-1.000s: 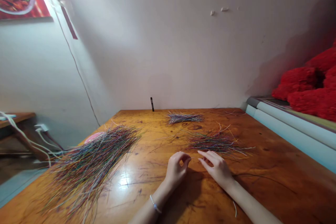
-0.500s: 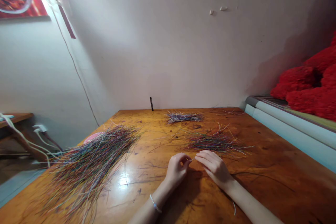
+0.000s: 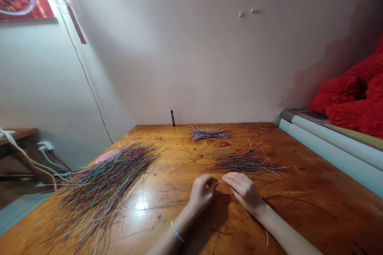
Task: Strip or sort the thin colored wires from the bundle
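Observation:
My left hand (image 3: 202,190) is closed in a pinch, thumb against forefinger, on a thin light-coloured wire (image 3: 219,181). Only a short bit of it shows between my hands. My right hand (image 3: 241,189) faces it a small distance away, fingertips pressed together at the wire's other side. A pale wire end (image 3: 267,238) sticks out below my right wrist; whether it belongs to the same wire is hidden. Just beyond my right hand lies a loose bunch of coloured wires (image 3: 239,162).
A big pile of coloured wires (image 3: 110,187) spreads over the left of the wooden table (image 3: 167,215), partly covering a pink object (image 3: 104,156). Farther back lie a small bundle of pale wires (image 3: 210,133) and an upright black marker (image 3: 172,118). Red fluffy material (image 3: 353,103) is at right.
Both hands stay almost in place. The fingertips of my right hand have shifted very slightly.

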The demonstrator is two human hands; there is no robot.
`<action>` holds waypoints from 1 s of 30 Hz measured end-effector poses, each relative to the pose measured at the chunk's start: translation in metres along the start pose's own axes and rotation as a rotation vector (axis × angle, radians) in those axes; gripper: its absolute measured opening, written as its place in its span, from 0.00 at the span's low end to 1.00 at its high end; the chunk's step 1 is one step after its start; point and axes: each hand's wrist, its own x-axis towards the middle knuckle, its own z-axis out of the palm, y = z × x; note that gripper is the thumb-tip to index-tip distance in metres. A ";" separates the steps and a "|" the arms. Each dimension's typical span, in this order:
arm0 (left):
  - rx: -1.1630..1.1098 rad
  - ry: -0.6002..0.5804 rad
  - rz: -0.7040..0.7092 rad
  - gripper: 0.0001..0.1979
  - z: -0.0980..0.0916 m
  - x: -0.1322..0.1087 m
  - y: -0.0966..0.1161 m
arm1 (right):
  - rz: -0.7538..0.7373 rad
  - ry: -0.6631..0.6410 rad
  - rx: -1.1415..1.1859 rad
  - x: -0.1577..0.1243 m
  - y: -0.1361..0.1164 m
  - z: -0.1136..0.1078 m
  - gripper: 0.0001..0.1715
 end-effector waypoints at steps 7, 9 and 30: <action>0.015 -0.014 -0.003 0.06 0.001 -0.001 0.000 | 0.047 -0.007 0.005 -0.001 -0.001 0.001 0.17; 0.022 -0.014 0.000 0.06 0.001 -0.001 -0.001 | 0.049 -0.012 0.004 -0.001 -0.001 0.001 0.18; 1.066 0.259 -0.415 0.15 -0.189 0.038 -0.091 | 0.122 0.129 0.064 0.004 -0.004 0.011 0.22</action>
